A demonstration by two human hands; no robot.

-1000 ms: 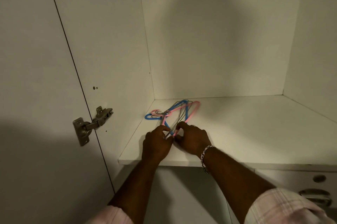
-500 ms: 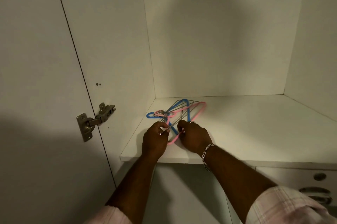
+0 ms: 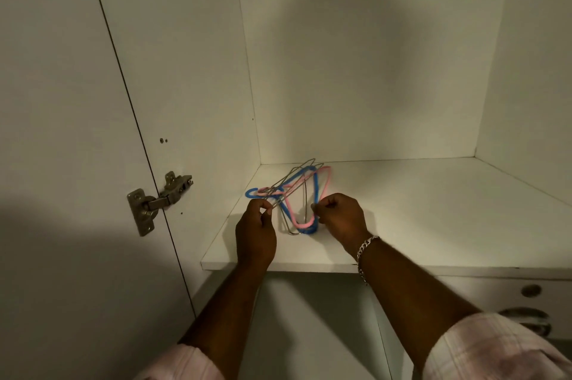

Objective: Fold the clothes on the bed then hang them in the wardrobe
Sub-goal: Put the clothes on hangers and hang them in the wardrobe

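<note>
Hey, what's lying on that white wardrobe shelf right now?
On the white wardrobe shelf: a tangle of blue, pink and bare-wire hangers, pulled by the left hand and right hand. Their lowest loops hide behind the right hand.

The scene is dim, with a yellow-green cast. Light comes from behind and above the person, throwing a broad soft shadow of the head across the wardrobe's back wall [image 3: 371,70] and a darker shadow over the lower door [image 3: 62,255]. The shelf [image 3: 433,209] is the brightest surface, evenly lit without glare. The hands [image 3: 257,234] cast short shadows on it. The hinge [image 3: 158,201] shows small dull highlights. Focus is fairly sharp in the middle; the sleeves [image 3: 495,348] at the bottom edge look soft. Wide-angle distortion bends the door's edge and the shelf's lines.
</note>
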